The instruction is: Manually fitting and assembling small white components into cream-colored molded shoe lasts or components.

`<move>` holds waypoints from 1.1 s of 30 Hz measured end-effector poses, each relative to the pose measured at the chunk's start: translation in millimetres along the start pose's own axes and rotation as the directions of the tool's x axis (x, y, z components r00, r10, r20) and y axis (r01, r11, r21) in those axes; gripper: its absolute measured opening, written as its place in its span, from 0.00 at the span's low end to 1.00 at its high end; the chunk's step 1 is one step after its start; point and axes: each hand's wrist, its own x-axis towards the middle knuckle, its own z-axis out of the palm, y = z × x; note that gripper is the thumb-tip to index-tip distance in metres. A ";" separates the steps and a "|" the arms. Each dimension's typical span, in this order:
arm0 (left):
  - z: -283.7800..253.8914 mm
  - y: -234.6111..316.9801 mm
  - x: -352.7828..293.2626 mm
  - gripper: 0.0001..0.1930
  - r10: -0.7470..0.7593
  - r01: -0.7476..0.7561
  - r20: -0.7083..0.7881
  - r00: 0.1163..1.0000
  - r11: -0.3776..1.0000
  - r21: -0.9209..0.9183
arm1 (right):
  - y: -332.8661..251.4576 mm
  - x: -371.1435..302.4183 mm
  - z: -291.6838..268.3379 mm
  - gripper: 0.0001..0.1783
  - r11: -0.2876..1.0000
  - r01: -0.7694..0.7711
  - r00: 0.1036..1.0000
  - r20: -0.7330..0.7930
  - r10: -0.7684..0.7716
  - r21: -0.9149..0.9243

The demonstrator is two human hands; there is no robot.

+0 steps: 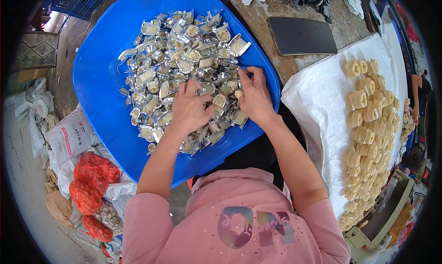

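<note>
A wide blue plastic tub [94,82] lies in front of me, heaped with small molded pieces [147,75] that have shiny silver shells and cream insides. My left hand [191,106] rests on the near middle of the heap, fingers apart and bent down among the pieces; some fingertips are hidden. At the heap's right side, my right hand [256,97] has curled fingers, with a small cream piece [239,94] at its inner edge, seemingly gripped. Between the two hands sits a silver-and-cream piece [219,101]. Another, larger-looking one [238,45] lies beyond my right hand.
Right of the tub, many loose cream pieces [368,135] are spread on a white woven sheet [317,96]. A dark phone [303,36] lies on the worn tabletop [258,10]. Sacks [69,132] and red mesh bags [94,174] stand at left. Another person [418,96] appears at far right.
</note>
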 end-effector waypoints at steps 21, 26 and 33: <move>-37.3 -62.9 -114.1 0.10 -0.221 0.223 -0.031 0.975 0.956 0.193 | -1.4 0.9 5.6 0.30 0.987 0.039 0.999 -0.018 -0.036 0.158; -40.3 -54.6 -124.3 0.14 -0.253 0.264 -0.091 0.963 0.953 0.146 | 0.5 4.6 8.3 0.29 0.950 0.059 0.998 -0.048 -0.047 0.308; -28.5 -31.9 -82.2 0.19 -0.113 0.099 -0.216 0.970 0.992 -0.074 | 0.3 8.2 22.6 0.33 0.996 -0.015 0.995 -0.099 0.007 -0.083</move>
